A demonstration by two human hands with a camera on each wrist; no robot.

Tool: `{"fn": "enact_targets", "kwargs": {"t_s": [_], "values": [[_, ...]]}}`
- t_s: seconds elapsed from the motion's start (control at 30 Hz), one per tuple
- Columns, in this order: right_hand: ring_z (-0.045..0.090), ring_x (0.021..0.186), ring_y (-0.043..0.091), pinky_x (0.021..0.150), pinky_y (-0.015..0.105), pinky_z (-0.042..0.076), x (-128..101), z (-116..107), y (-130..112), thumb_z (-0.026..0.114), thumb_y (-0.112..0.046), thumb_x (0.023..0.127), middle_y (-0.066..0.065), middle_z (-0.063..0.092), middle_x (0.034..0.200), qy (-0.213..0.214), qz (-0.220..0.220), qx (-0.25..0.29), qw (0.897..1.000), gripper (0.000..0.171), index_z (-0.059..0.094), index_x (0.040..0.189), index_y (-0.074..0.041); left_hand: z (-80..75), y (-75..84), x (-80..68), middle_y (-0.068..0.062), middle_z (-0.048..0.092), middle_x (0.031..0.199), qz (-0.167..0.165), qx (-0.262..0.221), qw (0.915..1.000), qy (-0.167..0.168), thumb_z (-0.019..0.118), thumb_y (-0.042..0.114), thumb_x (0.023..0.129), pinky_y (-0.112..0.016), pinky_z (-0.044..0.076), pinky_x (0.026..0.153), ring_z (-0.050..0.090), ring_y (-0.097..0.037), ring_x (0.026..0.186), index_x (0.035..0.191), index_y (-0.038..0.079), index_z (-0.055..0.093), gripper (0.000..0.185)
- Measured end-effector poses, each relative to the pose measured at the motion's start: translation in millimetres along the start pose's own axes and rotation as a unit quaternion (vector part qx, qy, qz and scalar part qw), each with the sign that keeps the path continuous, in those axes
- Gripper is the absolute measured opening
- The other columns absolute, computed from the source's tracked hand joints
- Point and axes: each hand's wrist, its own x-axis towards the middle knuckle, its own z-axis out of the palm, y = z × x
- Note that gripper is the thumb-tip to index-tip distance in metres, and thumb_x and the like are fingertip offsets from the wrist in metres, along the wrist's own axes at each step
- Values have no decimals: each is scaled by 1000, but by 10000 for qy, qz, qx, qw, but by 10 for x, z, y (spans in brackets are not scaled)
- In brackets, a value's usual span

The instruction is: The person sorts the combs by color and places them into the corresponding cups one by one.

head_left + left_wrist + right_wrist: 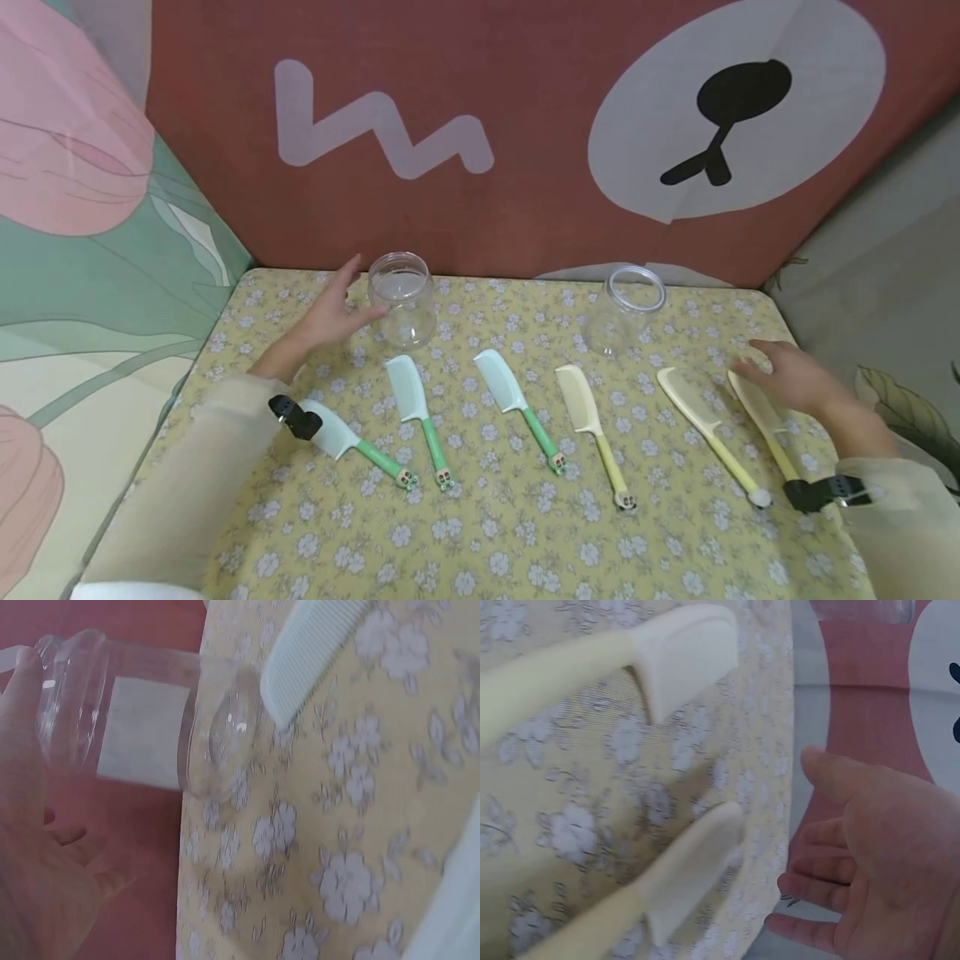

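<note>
My left hand (330,312) is spread beside a clear round jar (405,321), its thumb overlapping the jar's side in the head view. In the left wrist view the thumb lies right by the mouth of the jar (146,720). My right hand (798,379), fingers extended, hovers by the far end of the rightmost yellow comb (772,429) and holds nothing. A second yellow comb (708,421) and a third yellow comb (588,408) lie further left. Three mint-green combs lie on the left half: an outer one (375,457), a middle one (408,396) and an inner one (506,387).
Another clear jar (607,325) stands at the back right of the table. A floral yellow cloth (465,533) covers the tabletop. Behind the table hangs a red printed backdrop (525,217), with patterned fabric (75,275) on the left side.
</note>
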Motion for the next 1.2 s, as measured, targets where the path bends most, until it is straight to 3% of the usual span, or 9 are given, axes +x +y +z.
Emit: {"fn": "enact_targets", "kwargs": {"t_s": [0.13, 0.33, 0.57, 0.73, 1.2], "values": [[21, 128, 71, 95, 79, 30, -18, 90, 9, 42, -51, 108, 56, 17, 141, -186, 168, 137, 9996, 90, 17, 148, 25, 76, 49, 23, -24, 14, 166, 123, -336, 9993, 63, 75, 21, 95, -62, 24, 119, 21, -42, 151, 163, 2, 3, 101], [28, 125, 70, 95, 77, 35, -12, 210, 24, 45, -52, 107, 56, 23, 139, -217, 156, 129, 9996, 93, 17, 146, 28, 162, 68, 29, -19, 14, 168, -50, -662, 9978, 50, 79, 24, 92, -57, 27, 120, 20, -39, 152, 164, 8, 2, 106], [35, 120, 69, 92, 76, 38, -4, 318, 53, 52, -50, 104, 56, 29, 135, -32, 200, -132, 9997, 93, 25, 142, 29, 255, 38, 55, -15, 19, 166, 324, -1045, 9940, 63, 80, 13, 90, -61, 31, 117, 23, -40, 150, 165, 17, 11, 101], [40, 116, 67, 91, 74, 40, 3, 353, 50, 63, -38, 99, 54, 34, 132, 76, 345, -326, 9988, 84, 32, 138, 30, 298, 42, 64, -16, 20, 166, 389, -1123, 9928, 115, 80, 11, 90, -64, 30, 116, 23, -40, 151, 165, 18, 11, 102], [47, 113, 65, 90, 72, 44, 16, 343, -3, 63, -23, 98, 51, 44, 128, 78, 377, -630, 9973, 68, 39, 133, 30, 327, 32, 47, -14, 23, 165, 477, -1239, 9910, 185, 78, 9, 92, -64, 31, 115, 24, -39, 151, 165, 21, 14, 98]]}}
